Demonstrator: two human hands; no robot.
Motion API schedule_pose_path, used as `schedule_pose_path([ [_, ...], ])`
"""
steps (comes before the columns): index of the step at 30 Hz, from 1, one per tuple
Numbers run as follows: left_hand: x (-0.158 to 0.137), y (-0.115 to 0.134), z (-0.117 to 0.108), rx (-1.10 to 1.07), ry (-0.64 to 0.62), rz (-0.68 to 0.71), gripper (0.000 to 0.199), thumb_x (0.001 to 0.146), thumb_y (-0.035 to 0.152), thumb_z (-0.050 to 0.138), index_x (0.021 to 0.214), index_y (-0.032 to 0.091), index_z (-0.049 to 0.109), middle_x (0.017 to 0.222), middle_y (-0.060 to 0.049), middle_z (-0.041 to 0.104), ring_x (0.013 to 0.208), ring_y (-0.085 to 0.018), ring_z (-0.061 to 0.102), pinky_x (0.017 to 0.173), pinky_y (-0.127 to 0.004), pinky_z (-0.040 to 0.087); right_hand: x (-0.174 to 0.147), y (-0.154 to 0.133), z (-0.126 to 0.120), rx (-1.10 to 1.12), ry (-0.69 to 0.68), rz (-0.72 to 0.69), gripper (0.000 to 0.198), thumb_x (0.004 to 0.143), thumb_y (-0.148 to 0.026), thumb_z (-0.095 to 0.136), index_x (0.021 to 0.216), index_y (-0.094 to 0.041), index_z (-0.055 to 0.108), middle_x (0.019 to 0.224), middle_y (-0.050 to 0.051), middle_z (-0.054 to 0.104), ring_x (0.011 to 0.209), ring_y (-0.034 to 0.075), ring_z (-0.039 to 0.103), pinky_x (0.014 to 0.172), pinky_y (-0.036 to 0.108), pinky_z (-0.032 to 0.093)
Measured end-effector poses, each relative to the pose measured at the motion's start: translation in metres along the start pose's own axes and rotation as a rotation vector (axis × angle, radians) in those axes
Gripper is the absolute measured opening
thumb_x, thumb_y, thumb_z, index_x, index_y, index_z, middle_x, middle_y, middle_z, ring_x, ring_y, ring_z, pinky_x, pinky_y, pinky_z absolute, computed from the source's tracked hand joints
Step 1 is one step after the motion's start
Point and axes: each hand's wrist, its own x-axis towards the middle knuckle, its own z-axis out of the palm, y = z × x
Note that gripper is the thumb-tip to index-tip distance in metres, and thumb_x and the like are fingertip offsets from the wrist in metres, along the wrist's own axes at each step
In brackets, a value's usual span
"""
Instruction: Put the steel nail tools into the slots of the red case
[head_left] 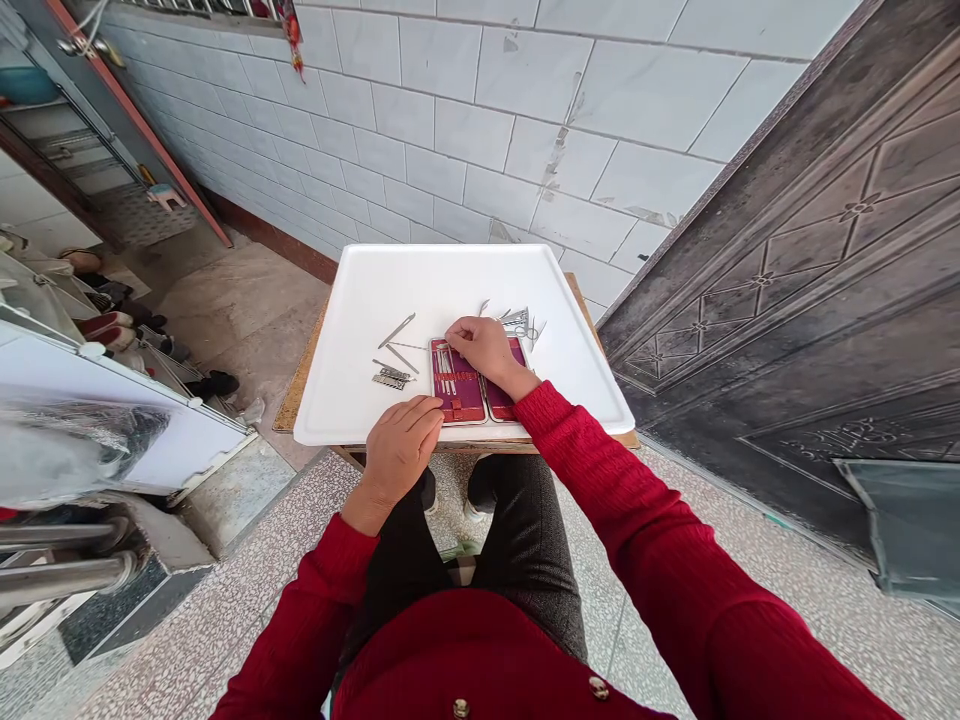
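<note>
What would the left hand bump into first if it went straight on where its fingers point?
Most likely the open red case: the left hand's fingertips are right at its near left corner, perhaps touching it; depth is hard to judge.

A deep-red, long-sleeved top (pixel 465 650) of crinkled fabric is worn, set with round, shiny buttons (pixel 598 687); the legs are covered by dark, finely flecked trousers (pixel 536 540), and pale shoes (pixel 474 513) are partly seen.
</note>
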Motion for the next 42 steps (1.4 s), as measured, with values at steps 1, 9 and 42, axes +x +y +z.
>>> schedule_pose_path([
  [1,0.000,0.000,0.000,0.000,-0.001,0.000,0.020,0.105,0.018,0.054,0.110,0.022,0.072,0.120,-0.007,0.079,0.116,-0.022,0.074,0.100,-0.040,0.058,0.000,0.000,0.001,-0.034,0.003,-0.017,0.018,0.090,-0.022,0.061,0.075,-0.018,0.069,0.071,-0.001,0.069,0.068,0.014,0.062,0.070,0.025,0.043],
  [9,-0.001,-0.001,0.001,0.003,0.012,0.015,0.019,0.104,0.016,0.055,0.111,0.022,0.073,0.121,-0.006,0.079,0.117,-0.022,0.074,0.101,-0.040,0.058,-0.006,-0.004,0.004,-0.232,-0.024,-0.042,0.020,0.091,-0.023,0.060,0.073,-0.018,0.069,0.077,0.001,0.072,0.072,0.015,0.061,0.067,0.026,0.038],
  [42,-0.006,0.000,0.002,0.013,-0.009,0.005,0.019,0.105,0.016,0.055,0.108,0.021,0.073,0.123,-0.006,0.079,0.114,-0.022,0.073,0.099,-0.040,0.058,0.040,-0.091,0.042,-0.929,-0.479,-0.107,0.030,0.087,-0.013,0.065,0.114,-0.012,0.076,0.109,0.022,0.076,0.106,0.035,0.072,0.084,0.037,0.053],
])
